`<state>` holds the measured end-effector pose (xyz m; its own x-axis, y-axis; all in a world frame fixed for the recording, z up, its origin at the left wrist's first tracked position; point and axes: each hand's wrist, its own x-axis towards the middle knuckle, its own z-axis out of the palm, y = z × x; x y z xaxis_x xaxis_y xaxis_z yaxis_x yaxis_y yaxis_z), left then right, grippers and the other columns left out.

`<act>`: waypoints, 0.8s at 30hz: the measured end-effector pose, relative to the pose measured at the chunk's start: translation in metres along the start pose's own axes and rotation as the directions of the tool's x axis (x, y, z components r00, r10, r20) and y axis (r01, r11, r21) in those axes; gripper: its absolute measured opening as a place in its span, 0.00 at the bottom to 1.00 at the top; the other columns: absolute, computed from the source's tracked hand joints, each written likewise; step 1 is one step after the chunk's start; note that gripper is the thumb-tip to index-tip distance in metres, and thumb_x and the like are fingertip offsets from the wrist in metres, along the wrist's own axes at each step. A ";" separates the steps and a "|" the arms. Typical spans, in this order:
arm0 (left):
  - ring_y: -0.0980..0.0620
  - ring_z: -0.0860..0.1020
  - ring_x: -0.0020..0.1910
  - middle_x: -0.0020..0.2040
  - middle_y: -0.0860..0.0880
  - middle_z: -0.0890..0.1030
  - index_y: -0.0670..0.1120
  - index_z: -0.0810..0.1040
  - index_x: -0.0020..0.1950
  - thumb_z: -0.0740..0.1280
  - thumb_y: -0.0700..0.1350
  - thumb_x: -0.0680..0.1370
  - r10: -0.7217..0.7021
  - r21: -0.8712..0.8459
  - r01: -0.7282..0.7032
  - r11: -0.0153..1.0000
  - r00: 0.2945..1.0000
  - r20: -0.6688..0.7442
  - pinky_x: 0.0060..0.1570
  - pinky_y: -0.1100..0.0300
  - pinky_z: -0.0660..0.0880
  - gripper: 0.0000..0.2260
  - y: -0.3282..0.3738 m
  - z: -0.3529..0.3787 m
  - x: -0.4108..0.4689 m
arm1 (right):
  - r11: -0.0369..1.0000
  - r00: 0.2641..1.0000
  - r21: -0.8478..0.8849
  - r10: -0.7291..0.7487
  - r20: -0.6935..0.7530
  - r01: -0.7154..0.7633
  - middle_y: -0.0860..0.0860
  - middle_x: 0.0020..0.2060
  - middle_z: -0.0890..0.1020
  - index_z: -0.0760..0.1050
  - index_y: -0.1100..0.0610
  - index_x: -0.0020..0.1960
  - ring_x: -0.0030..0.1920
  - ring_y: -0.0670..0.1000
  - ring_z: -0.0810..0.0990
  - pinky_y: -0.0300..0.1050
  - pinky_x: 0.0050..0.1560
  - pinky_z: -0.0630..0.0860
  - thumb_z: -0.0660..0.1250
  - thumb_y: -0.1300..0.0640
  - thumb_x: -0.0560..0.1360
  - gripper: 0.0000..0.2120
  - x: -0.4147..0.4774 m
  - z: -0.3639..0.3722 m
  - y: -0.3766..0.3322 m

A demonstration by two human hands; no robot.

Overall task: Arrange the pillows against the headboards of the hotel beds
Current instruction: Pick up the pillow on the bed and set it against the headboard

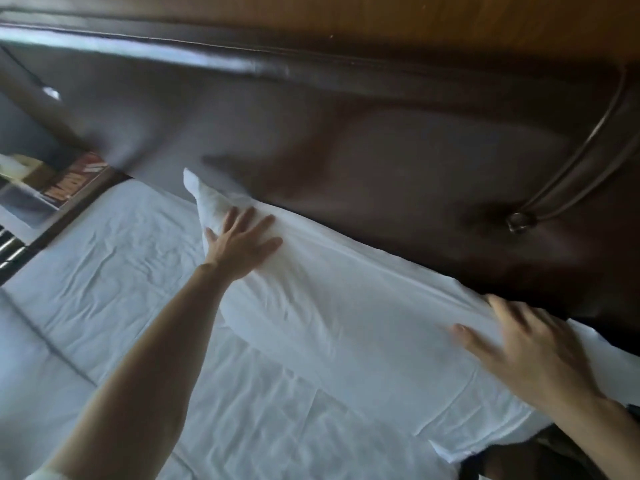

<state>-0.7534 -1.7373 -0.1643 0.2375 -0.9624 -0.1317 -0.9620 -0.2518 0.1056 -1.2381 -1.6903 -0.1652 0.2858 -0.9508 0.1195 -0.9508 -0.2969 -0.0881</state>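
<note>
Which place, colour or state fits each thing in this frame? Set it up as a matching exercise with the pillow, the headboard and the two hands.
Things
1. pillow
2. headboard
3. left hand
4. right hand

Descriptions
A. dark brown and padded
B. flat on the pillow's left end
C. white, lying along the foot of the headboard
D. fingers spread on the pillow's right end, blurred

Pairs: 1-C, 2-A, 3-B, 4-D

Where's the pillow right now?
Head view, centre-right: the pillow lies on the white sheet along the dark headboard, left hand and right hand resting on it.
</note>
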 end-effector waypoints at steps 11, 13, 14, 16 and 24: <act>0.38 0.78 0.45 0.40 0.42 0.81 0.42 0.76 0.44 0.59 0.48 0.83 0.078 -0.155 -0.163 0.974 0.890 -0.449 0.48 0.49 0.69 0.14 0.000 -0.025 0.010 | 0.935 0.995 0.340 -0.082 -0.062 0.098 0.43 0.20 0.60 0.61 0.53 0.31 0.19 0.42 0.63 0.37 0.20 0.59 0.59 0.32 0.76 0.27 0.016 -0.021 -0.037; 0.40 0.78 0.44 0.40 0.43 0.81 0.42 0.78 0.43 0.61 0.47 0.83 0.062 -0.159 -0.163 0.974 0.859 -0.508 0.46 0.51 0.68 0.13 -0.005 -0.033 0.011 | 0.928 0.993 0.356 -0.086 -0.077 0.108 0.43 0.20 0.59 0.59 0.52 0.31 0.19 0.42 0.61 0.39 0.21 0.58 0.60 0.32 0.76 0.27 0.025 -0.026 -0.036; 0.40 0.78 0.45 0.40 0.43 0.81 0.42 0.78 0.43 0.61 0.47 0.83 0.041 -0.165 -0.148 0.975 0.850 -0.525 0.45 0.51 0.67 0.13 -0.006 -0.032 0.011 | 0.927 0.993 0.358 -0.088 -0.085 0.113 0.41 0.21 0.58 0.57 0.51 0.32 0.20 0.41 0.59 0.40 0.22 0.58 0.62 0.33 0.76 0.27 0.029 -0.028 -0.036; 0.40 0.79 0.47 0.42 0.44 0.82 0.43 0.80 0.45 0.60 0.51 0.83 -0.008 -0.177 -0.099 0.979 0.853 -0.522 0.47 0.51 0.69 0.15 -0.006 -0.024 0.012 | 0.933 0.991 0.340 -0.093 -0.094 0.120 0.38 0.24 0.56 0.57 0.50 0.33 0.23 0.41 0.60 0.39 0.25 0.58 0.67 0.36 0.76 0.27 0.035 -0.026 -0.034; 0.39 0.49 0.81 0.78 0.54 0.64 0.61 0.63 0.77 0.55 0.54 0.83 -0.007 -0.018 0.005 1.000 0.995 -0.099 0.72 0.26 0.46 0.21 0.015 0.020 0.019 | 0.980 0.995 0.188 0.048 0.091 -0.065 0.52 0.43 0.82 0.75 0.51 0.54 0.44 0.57 0.81 0.54 0.44 0.78 0.53 0.24 0.75 0.31 0.014 -0.007 0.001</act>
<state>-0.7658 -1.7567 -0.1854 0.2562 -0.9660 -0.0344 -0.9582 -0.2585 0.1221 -1.2363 -1.7038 -0.1565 0.2492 -0.9681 0.0249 -0.9279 -0.2461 -0.2799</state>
